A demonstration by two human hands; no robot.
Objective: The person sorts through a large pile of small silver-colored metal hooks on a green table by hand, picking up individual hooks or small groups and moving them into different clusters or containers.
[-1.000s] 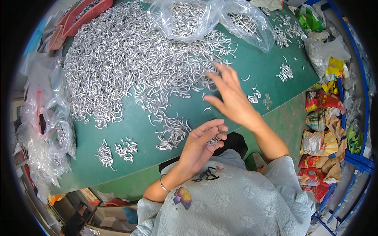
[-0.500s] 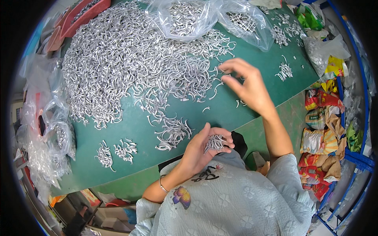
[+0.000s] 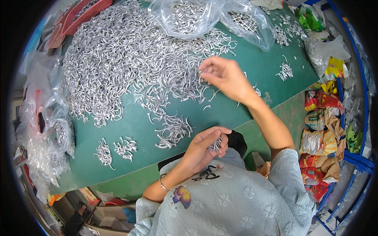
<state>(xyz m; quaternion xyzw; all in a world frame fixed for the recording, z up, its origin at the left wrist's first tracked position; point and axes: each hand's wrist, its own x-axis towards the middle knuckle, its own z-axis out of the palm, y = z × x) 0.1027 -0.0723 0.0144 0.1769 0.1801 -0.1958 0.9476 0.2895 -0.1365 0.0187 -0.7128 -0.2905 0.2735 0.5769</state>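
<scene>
- The right hand [image 3: 225,74] reaches out over the green tabletop [image 3: 244,110], fingers drawn together in a pinch on one or two silver hooks at the near edge of the big pile of hooks [image 3: 130,59].
- The left hand [image 3: 206,145] sits close to the body at the tabletop's near edge, fingers curled shut around a small bundle of hooks [image 3: 215,145].
- A loose cluster [image 3: 172,131] lies on the tabletop just beyond the left hand; two smaller clusters [image 3: 116,150] lie further to the left, well apart from it.
- Clear plastic bags [image 3: 204,17] holding more hooks rest at the far side of the tabletop, touching the pile.
- Likely slip: the hooks are curved and tangle, so a pinch at the pile edge could drag extra pieces along and scatter them across the tabletop.
- The bundle in the left hand looks full; a loosened grip could spill hooks into the lap or over the near edge onto the floor.
- The small clusters sit near the pile's loose strays; a sweeping forearm could mix them back together.
</scene>
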